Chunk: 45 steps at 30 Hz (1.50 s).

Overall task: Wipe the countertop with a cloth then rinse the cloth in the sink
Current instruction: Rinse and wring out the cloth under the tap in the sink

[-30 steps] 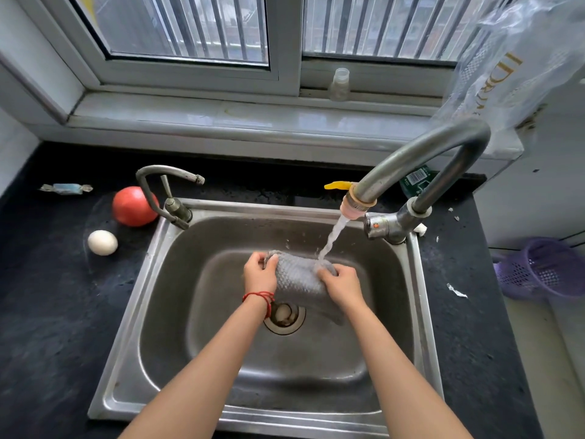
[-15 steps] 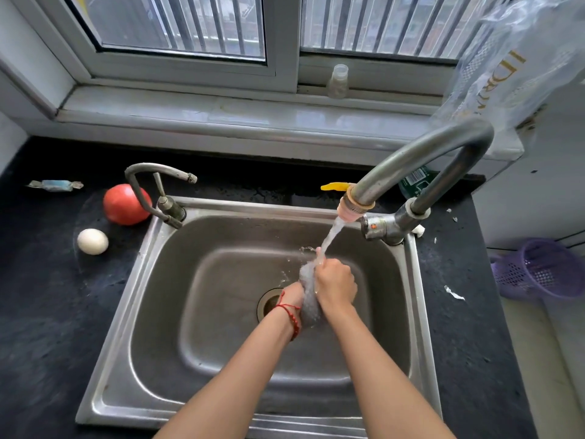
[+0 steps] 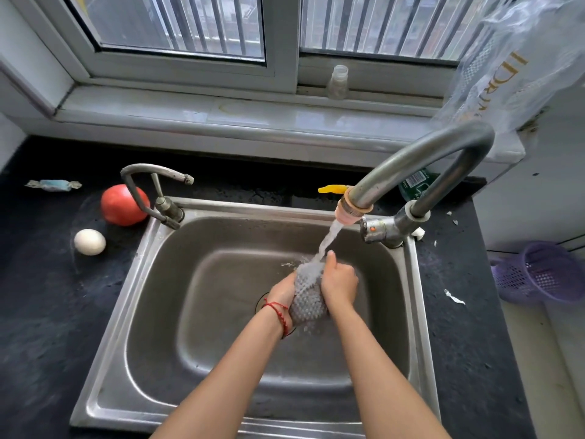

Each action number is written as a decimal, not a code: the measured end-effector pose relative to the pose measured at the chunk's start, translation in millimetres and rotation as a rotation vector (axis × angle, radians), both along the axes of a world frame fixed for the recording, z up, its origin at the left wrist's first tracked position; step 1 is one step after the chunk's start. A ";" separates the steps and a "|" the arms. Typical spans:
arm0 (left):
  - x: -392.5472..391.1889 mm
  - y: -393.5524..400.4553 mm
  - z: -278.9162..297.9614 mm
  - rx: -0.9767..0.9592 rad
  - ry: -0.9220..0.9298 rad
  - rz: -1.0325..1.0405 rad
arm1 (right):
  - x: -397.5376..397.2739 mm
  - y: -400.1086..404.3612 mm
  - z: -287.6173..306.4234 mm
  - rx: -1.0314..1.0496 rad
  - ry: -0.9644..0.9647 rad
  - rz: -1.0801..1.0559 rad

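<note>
While water runs, two hands, left hand (image 3: pixel 282 293), right hand (image 3: pixel 338 285), one cloth (image 3: pixel 308 301).

Lighting: soft daylight from barred, grey-framed window (image 3: pixel 285 42) above. Glare: sheen on brushed stainless steel sink (image 3: pixel 221 312). Black speckled stone counter (image 3: pixel 47 312) dim. Distortion: wide-angle bowing at edges. Focus: mildly soft throughout.

At centre frame, a grey cloth (image 3: pixel 307 301) with a bumpy dotted weave. Steel-grey sink (image 3: pixel 152 315) in a speckled black bench (image 3: pixel 47 312). Left: red tomato (image 3: pixel 122 205), white egg (image 3: pixel 90 242). Red string bracelet (image 3: pixel 280 312). Right edge: purple mesh basket (image 3: pixel 544 274).
</note>
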<state>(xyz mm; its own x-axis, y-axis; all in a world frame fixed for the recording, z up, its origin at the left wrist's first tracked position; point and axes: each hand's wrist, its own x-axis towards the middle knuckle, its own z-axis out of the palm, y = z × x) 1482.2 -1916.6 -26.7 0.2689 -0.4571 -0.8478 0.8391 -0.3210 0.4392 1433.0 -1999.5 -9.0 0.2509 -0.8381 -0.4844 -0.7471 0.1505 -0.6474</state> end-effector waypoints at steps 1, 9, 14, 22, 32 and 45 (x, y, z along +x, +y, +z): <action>4.5 1.8 2.4 0.090 -0.054 0.090 | 1.5 -3.9 1.1 0.097 -0.110 -0.075; 5.9 3.1 18.5 0.012 0.088 0.019 | 0.2 21.1 16.1 0.422 -0.394 0.129; 8.6 1.1 13.1 0.008 -0.174 0.057 | -18.8 19.0 8.3 -0.064 -0.130 0.484; 19.5 4.1 27.1 -0.086 -0.508 -0.182 | -29.5 0.6 -4.5 0.355 -0.388 0.302; -1.1 2.0 -9.1 0.166 -0.312 -0.032 | -13.8 23.4 7.1 0.076 -0.307 0.372; -7.3 -12.4 -0.4 0.215 -0.207 0.191 | -5.3 12.4 24.5 -0.189 0.197 0.436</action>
